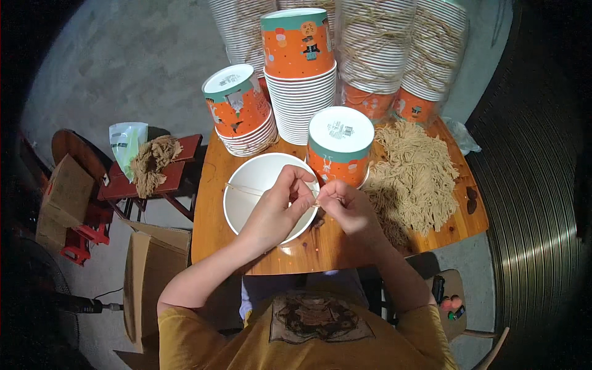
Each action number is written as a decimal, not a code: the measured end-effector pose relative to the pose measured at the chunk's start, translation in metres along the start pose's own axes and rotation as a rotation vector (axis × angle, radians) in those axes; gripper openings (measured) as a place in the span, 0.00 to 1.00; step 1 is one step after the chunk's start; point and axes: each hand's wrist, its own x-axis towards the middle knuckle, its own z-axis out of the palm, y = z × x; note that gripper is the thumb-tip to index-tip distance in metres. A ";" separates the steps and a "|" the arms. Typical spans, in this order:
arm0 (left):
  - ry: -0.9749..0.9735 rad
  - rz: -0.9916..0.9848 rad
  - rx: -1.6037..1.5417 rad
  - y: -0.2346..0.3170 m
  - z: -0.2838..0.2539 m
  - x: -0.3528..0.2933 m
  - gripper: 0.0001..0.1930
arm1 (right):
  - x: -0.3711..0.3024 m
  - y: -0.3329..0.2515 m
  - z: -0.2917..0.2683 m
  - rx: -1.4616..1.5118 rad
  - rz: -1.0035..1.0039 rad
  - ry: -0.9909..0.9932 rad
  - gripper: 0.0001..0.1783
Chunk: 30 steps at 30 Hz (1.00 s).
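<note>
A white-lined paper bucket (253,169) lies on the wooden table in front of me, its round open mouth facing up. Over the right part of its rim, my left hand (277,213) and my right hand (350,213) meet, fingertips pinched close together. Between them is a thin tan cord, mostly covered by the fingers. A loose length of cord (243,188) runs left from my left hand across the bucket's mouth. Right beside my hands stands an upturned orange paper bucket (336,161) with a green band and white base.
A heap of tan cords (419,176) covers the table's right side. Tall bucket stacks (302,98) stand at the back, some bagged in plastic with cords. A shorter stack (237,111) is back left. Left of the table are a red bench (185,161) and a cardboard box (157,265).
</note>
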 end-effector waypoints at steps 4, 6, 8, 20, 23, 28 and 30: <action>-0.023 -0.059 -0.179 -0.007 -0.004 0.004 0.13 | 0.000 -0.003 0.004 0.044 0.069 0.000 0.01; -0.034 -0.089 -0.277 -0.007 -0.005 0.004 0.14 | -0.002 -0.001 0.008 -0.025 0.005 0.099 0.01; -0.029 -0.098 -0.361 -0.006 -0.004 0.005 0.14 | -0.003 -0.005 0.008 -0.145 -0.056 0.122 0.02; -0.019 -0.164 -0.396 -0.002 -0.004 0.005 0.15 | 0.003 -0.007 0.001 -0.905 -0.693 0.166 0.11; -0.034 -0.124 -0.382 -0.006 -0.003 0.006 0.15 | -0.001 -0.011 0.008 -0.706 -0.417 0.154 0.08; -0.034 -0.154 -0.401 -0.004 -0.004 0.006 0.15 | 0.008 -0.013 -0.010 0.034 0.367 -0.062 0.13; -0.032 -0.152 -0.396 -0.005 -0.005 0.007 0.14 | 0.005 -0.011 -0.007 0.046 0.298 -0.025 0.10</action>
